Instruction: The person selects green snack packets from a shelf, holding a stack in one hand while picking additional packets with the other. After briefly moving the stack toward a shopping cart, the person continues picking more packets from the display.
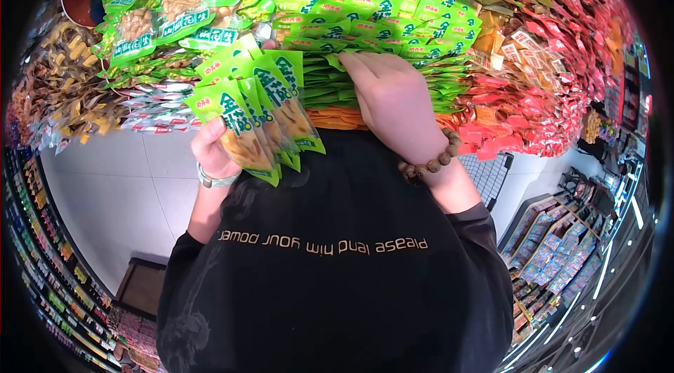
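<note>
Several green snack packets (263, 109) are fanned out in my left hand (213, 152), whose fingers are wrapped round their left edge, in front of my chest. Each packet has a clear window with brownish food inside. My right hand (390, 92), with a beaded bracelet (432, 161) at the wrist, reaches over the front of the green packet pile (379, 11). Its fingertips press on the edge of a green packet at the pile's front. The palm side of this hand is hidden.
Peanut packets (184, 8) lie at the back left, with brown-wrapped snacks (53, 78) farther left. Red packets (554, 92) are heaped on the right. A wire basket (489, 175) stands right of my body, and shelves (554, 246) of goods line the lower right.
</note>
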A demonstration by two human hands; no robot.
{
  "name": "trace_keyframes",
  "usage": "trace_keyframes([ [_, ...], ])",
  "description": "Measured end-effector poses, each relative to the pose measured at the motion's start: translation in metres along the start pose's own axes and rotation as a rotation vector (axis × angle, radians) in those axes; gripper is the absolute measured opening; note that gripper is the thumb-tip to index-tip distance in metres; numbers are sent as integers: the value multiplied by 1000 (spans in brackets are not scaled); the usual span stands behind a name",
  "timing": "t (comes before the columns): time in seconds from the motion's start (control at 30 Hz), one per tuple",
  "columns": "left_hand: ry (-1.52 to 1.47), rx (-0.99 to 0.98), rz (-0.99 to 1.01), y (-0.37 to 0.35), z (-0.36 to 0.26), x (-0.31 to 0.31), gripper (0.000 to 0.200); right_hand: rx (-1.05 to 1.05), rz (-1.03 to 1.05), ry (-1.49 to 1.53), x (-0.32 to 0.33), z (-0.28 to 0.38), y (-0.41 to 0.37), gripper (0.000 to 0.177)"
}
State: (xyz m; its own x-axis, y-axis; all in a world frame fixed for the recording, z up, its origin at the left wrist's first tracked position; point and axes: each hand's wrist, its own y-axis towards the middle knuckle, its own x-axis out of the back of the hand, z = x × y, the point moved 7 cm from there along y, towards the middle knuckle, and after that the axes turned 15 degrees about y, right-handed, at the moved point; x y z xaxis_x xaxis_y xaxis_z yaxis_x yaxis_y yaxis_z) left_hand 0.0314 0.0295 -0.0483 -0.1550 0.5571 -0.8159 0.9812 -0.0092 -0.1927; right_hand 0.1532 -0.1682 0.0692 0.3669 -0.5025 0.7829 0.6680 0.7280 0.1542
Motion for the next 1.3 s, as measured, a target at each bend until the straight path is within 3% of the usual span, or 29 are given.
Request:
trace_keyframes([
  [0.47, 85, 103, 18, -1, 9, 16, 70, -148, 205, 17, -15, -14, 7, 23],
  [0.67, 39, 28, -43, 0, 2, -7, 69, -76, 39, 49, -10, -3, 4, 27],
  [0.97, -85, -47, 63, -1, 2, 8, 71, -147, 135, 74, -15, -5, 6, 28],
  [1.07, -50, -33, 47, -1, 1, -1, 69, -30, -64, 114, 1, 3, -1, 30],
  [1.17, -8, 34, 58, -1, 6, -8, 71, 37, -221, 362, 11, 6, -7, 33],
  [1.23, 10, 95, 95, 1, 13, -17, 77, -279, -36, 764, 5, 5, -3, 31],
  [1.3, 40, 153, 100, 5, 16, -29, 79, -245, -24, 898, -4, 2, -1, 28],
])
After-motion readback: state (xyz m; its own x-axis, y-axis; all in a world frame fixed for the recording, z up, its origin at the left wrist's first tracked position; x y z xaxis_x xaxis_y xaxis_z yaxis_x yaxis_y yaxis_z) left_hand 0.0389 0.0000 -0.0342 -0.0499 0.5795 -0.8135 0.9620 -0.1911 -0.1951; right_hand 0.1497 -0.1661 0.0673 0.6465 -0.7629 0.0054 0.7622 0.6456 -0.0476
